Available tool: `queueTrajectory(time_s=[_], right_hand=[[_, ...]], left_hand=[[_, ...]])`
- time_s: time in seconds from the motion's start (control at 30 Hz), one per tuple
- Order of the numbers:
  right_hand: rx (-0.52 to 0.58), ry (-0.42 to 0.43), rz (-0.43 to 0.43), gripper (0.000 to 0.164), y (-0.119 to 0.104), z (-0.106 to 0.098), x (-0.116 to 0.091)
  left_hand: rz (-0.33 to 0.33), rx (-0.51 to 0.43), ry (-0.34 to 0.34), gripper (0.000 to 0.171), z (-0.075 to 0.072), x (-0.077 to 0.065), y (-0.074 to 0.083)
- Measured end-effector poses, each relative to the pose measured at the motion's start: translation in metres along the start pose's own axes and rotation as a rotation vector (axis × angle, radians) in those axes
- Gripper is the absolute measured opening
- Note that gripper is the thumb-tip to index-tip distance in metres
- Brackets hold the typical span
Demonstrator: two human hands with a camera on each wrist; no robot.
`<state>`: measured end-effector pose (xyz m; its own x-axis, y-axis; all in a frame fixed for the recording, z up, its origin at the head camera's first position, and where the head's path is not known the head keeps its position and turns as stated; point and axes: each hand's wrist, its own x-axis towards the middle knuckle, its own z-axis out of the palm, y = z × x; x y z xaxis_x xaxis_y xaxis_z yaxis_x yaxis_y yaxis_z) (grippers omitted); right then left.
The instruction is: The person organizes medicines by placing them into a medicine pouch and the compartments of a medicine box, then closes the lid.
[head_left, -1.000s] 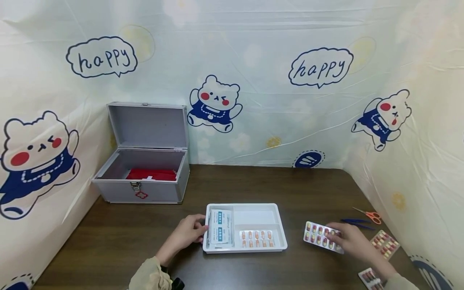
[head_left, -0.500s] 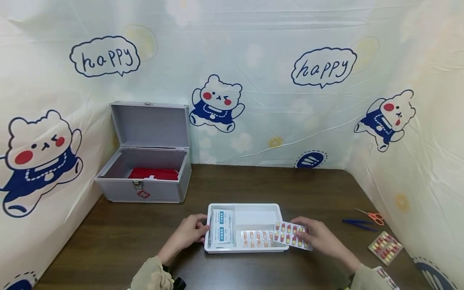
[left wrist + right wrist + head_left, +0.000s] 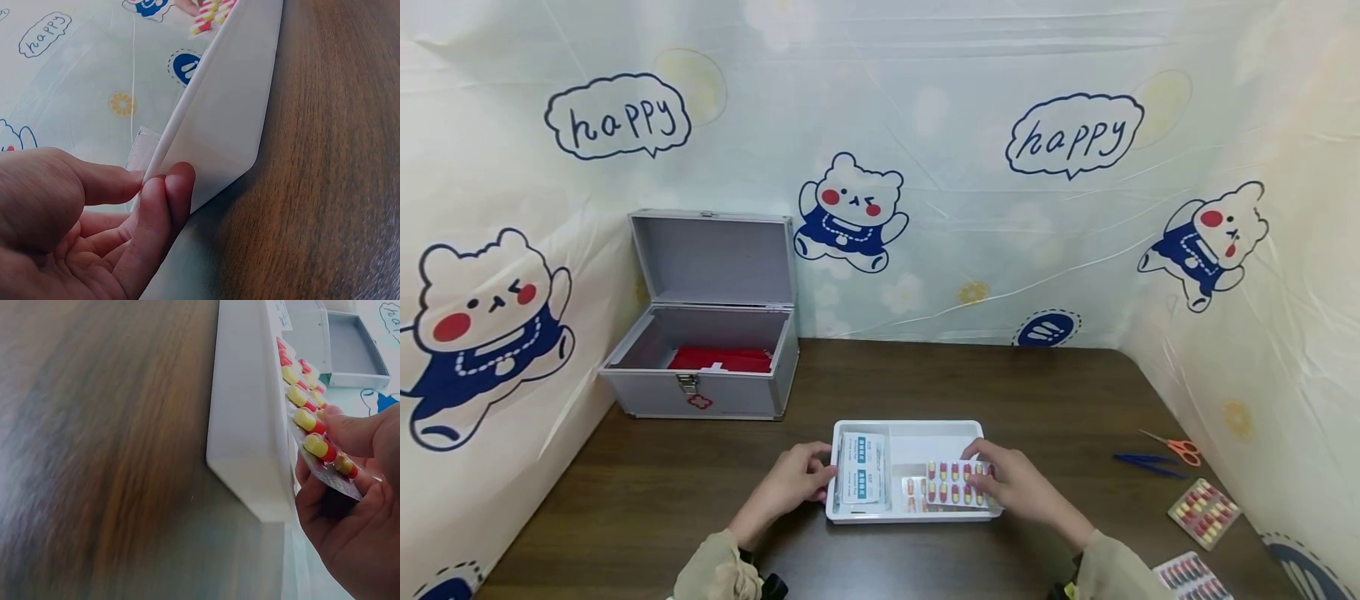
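Note:
A white divided tray (image 3: pixel 934 436) lies on the table. At its left end, my left hand (image 3: pixel 790 482) pinches the rim between thumb and fingers, seen close in the left wrist view. Over the tray's front right compartment my right hand (image 3: pixel 1022 486) holds a blister pack of red-and-yellow capsules (image 3: pixel 951 483), thumb on top and fingers beneath. Under it, a blister pack of orange capsules (image 3: pixel 912 493) is partly covered. White packets with blue print (image 3: pixel 862 468) fill the left compartment.
An open silver case (image 3: pixel 737 396) with a red item (image 3: pixel 718 359) inside stands back left. To the right lie orange-handled scissors (image 3: pixel 1184 451), blue tweezers (image 3: pixel 1150 464), a second red-and-yellow capsule pack (image 3: pixel 1204 512) and another blister pack (image 3: pixel 1195 577) near the front.
My right hand has carried the red-and-yellow capsule pack leftward from the table's right side to above the tray's front right compartment. The left hand keeps its place at the tray's rim.

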<state>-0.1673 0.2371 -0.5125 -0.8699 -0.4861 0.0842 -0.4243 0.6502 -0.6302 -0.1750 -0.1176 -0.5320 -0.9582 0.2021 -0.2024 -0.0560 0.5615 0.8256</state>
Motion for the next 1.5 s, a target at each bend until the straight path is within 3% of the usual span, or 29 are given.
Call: queueTrajectory(time_s=[0.27,0.43,0.63,0.73,0.93,1.1,1.2,1.33,1.5], right_hand=[[-0.033,-0.012,-0.003,0.018,-0.011,0.016,0.011],[-0.162,0.065,-0.056,0.019,-0.014,0.03,0.012],[-0.357,0.17,0.02,0.022,-0.019,0.036,0.007],[-0.383,0.184,0.026,0.02,-0.014,0.033,0.004],[-0.356,0.231,-0.012,0.019,0.001,0.007,-0.018],[-0.493,0.382,-0.171,0.037,0.037,-0.025,-0.048],[-0.578,0.416,-0.209,0.045,0.063,-0.045,-0.07],[-0.672,0.386,-0.183,0.055,0.1,-0.07,-0.106],[-0.811,0.31,-0.093,0.062,0.139,-0.096,-0.151]], left_hand=[[0.018,-0.006,-0.004,0.044,0.0,0.0,-0.001],[0.018,-0.008,-0.003,0.045,0.001,0.0,0.0],[-0.028,0.009,0.002,0.046,0.0,-0.001,0.005],[-0.048,0.013,0.001,0.048,0.001,-0.001,0.006],[-0.061,0.01,0.001,0.048,0.0,0.0,0.005],[-0.055,-0.009,0.0,0.047,0.001,0.0,0.004],[-0.055,0.002,0.011,0.046,0.002,0.001,0.004],[-0.048,0.018,0.02,0.045,0.001,0.002,0.003],[-0.047,-0.001,0.006,0.043,-0.001,0.001,0.001]])
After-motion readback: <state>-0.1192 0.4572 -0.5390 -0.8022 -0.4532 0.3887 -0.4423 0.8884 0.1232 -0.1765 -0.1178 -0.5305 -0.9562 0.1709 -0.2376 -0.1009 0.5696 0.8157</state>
